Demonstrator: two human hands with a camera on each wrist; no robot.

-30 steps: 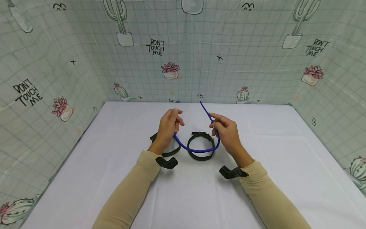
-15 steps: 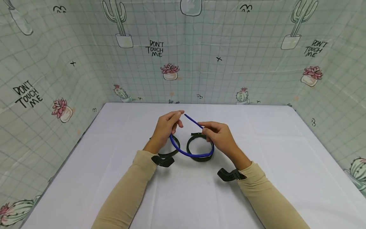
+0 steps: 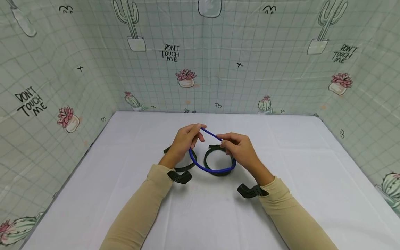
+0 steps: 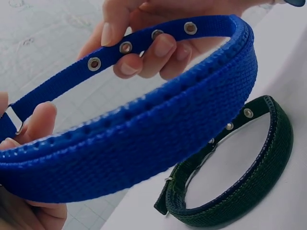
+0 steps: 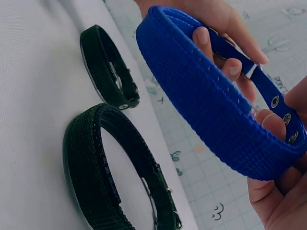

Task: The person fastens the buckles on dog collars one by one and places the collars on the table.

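A blue strap with metal eyelets [image 4: 120, 139] is held in a loop above the table, its wide part [image 5: 206, 100] hanging toward the person. My right hand [image 3: 242, 149] pinches the eyelet end between thumb and fingers. My left hand [image 3: 185, 140] grips the other end by a metal buckle [image 5: 250, 71], and the strap's narrow end passes through that buckle in the left wrist view. Beneath the hands, two dark green looped straps lie on the table: one [image 3: 207, 161] between the hands, the other [image 3: 186, 168] partly hidden by the left hand and wrist.
A white cloth covers the table [image 3: 212, 215]. Behind and at the sides hangs a grid-patterned curtain [image 3: 212, 83] with cactus prints. Dark devices are strapped to both wrists, the left one [image 3: 180, 177] and the right one [image 3: 251, 191].
My right hand has moved left and slightly down, bringing the blue strap's narrow end to the left hand's fingertips. The loop has closed up. My left hand has shifted only slightly.
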